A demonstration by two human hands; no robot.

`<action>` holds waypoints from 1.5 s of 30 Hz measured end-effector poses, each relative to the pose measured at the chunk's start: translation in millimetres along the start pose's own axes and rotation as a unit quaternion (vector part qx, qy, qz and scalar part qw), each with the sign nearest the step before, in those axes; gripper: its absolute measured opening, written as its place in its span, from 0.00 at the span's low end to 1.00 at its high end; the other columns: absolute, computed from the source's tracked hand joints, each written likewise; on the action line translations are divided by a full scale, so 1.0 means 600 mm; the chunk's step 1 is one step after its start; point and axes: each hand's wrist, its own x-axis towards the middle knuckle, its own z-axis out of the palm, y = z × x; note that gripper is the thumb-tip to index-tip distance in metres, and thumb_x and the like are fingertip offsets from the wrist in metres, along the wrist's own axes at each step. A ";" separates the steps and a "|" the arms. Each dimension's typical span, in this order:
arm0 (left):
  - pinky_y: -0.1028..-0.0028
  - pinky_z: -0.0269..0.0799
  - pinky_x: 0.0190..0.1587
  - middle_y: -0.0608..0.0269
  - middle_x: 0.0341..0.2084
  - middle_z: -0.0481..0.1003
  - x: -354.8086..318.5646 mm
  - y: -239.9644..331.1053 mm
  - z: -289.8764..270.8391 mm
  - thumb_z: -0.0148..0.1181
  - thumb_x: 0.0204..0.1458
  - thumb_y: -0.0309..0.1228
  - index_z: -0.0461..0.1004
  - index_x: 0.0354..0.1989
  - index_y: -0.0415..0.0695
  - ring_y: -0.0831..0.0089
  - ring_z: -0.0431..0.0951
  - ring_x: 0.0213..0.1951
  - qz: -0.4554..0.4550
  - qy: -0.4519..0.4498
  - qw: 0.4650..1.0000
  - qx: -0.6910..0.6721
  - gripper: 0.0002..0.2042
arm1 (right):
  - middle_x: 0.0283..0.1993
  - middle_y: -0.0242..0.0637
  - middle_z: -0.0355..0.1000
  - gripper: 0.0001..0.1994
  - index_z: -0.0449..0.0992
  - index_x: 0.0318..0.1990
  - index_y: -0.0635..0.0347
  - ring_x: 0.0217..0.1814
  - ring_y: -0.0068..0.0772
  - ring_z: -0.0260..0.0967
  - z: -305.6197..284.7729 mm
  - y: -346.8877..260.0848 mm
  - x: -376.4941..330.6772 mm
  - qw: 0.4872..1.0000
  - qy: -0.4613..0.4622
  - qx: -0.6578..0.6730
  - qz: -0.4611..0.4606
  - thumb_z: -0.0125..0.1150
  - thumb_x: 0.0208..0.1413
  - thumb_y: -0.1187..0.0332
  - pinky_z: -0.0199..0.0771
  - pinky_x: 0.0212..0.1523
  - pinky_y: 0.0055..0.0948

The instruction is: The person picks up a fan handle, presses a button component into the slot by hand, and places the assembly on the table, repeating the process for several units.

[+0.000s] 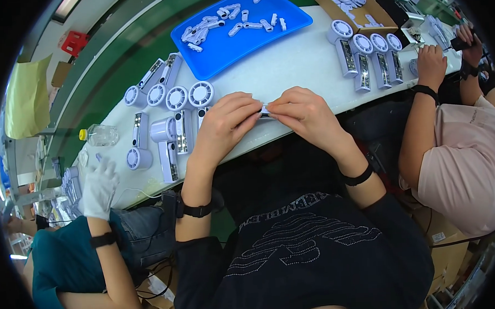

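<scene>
My left hand (227, 122) and my right hand (302, 114) meet at the near edge of the white table (288, 64). Together they pinch a small pale part (265, 112), mostly hidden by the fingertips. Just left of my left hand lie several lavender hand-held fan units (174, 116) with round heads. A blue tray (236, 30) of small lavender parts sits farther back.
A cardboard box (346, 4) of parts stands at the back right, with another row of fan units (367, 55) beside it. A person in a pink shirt (463, 156) works on my right. A white-gloved hand (98, 186) reaches in at left. A plastic bottle (100, 134) lies near it.
</scene>
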 end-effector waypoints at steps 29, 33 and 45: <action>0.57 0.74 0.67 0.64 0.55 0.84 -0.019 0.049 0.039 0.78 0.49 0.29 0.86 0.51 0.42 0.55 0.79 0.65 -0.012 -0.013 0.971 0.239 0.19 | 0.54 0.45 0.82 0.15 0.86 0.52 0.68 0.51 0.48 0.83 0.042 -0.030 -0.024 0.973 0.055 -0.218 -0.041 0.77 0.57 0.75 0.85 0.51 0.38; 0.51 0.75 0.64 0.64 0.54 0.83 0.003 0.000 0.034 0.78 0.47 0.33 0.85 0.52 0.42 0.56 0.80 0.62 -0.029 0.002 0.993 0.117 0.22 | 0.55 0.46 0.82 0.17 0.85 0.52 0.69 0.52 0.49 0.83 0.036 0.001 -0.015 0.995 0.063 -0.051 0.054 0.77 0.57 0.74 0.84 0.53 0.39; 0.58 0.76 0.54 0.51 0.44 0.83 -0.084 0.065 -0.154 0.82 0.49 0.27 0.83 0.48 0.37 0.52 0.82 0.47 -0.207 0.322 0.892 0.241 0.19 | 0.52 0.50 0.85 0.17 0.87 0.52 0.63 0.53 0.51 0.84 -0.040 0.154 0.154 0.943 0.199 -0.200 0.177 0.73 0.61 0.63 0.83 0.55 0.44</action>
